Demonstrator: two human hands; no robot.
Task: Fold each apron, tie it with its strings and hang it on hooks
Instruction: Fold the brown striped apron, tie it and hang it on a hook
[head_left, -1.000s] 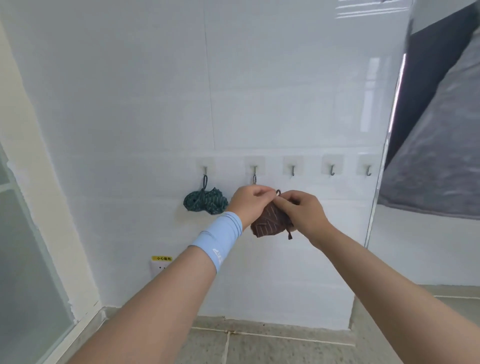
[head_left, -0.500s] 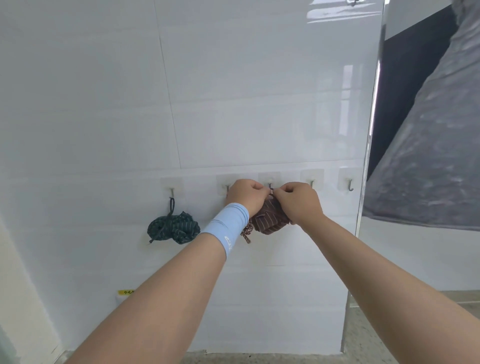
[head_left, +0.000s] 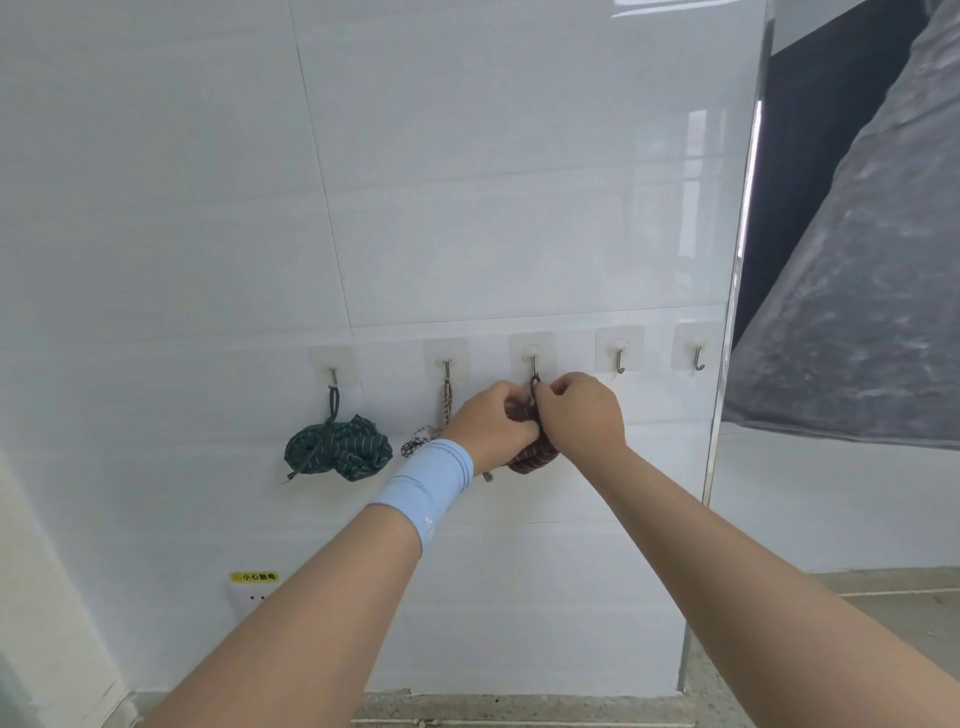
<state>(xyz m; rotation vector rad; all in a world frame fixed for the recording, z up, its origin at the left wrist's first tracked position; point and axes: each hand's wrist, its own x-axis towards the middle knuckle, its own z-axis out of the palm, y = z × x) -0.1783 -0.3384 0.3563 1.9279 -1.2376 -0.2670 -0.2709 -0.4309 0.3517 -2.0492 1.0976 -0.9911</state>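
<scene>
A yellow label (head_left: 254, 577) above the wall socket (head_left: 248, 598) reads "小心触电".

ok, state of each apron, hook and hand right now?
green apron: bundled, hanging from first hook.
patterned apron: hanging from second hook, mostly hidden by wristband.
brown apron: bundled, held, loop at third hook; seating unclear.
fourth hook: bare.
fifth hook: bare.
left hand: grips brown apron.
right hand: pinches its loop.

Glossy, smooth white wall tiles (head_left: 467, 208) carry metal hooks on clear plastic pads (head_left: 618, 356). Striped green cloth apron bundle (head_left: 340, 451) looks matt; light-blue wristband (head_left: 426, 488) is knit fabric.
</scene>
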